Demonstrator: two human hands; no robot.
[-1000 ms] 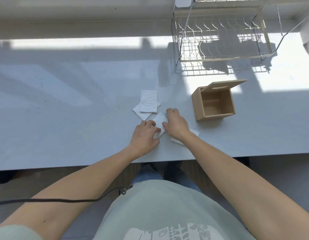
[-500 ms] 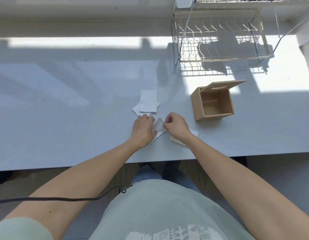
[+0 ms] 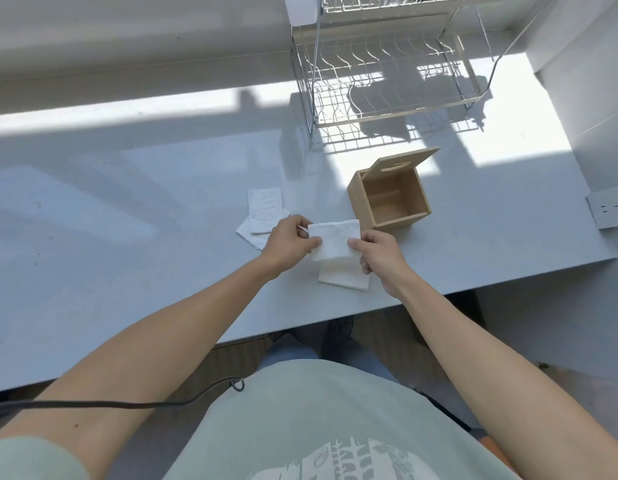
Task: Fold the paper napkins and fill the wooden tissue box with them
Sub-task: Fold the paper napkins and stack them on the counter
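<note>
A white paper napkin is held up above the table between both hands, spread flat. My left hand pinches its left edge and my right hand pinches its right edge. Beneath it another napkin lies on the table near the front edge. A small pile of folded napkins lies to the left. The wooden tissue box stands just right of and beyond the held napkin, its lid tilted open at the back; inside I see only bare wood.
A wire dish rack stands at the back right of the grey table. A wall socket plate sits at the far right. A black cable runs across my lap below the table edge.
Both hands lifted the napkin off the table and spread it apart between them. The camera view shifted, so the table appears tilted and closer.
</note>
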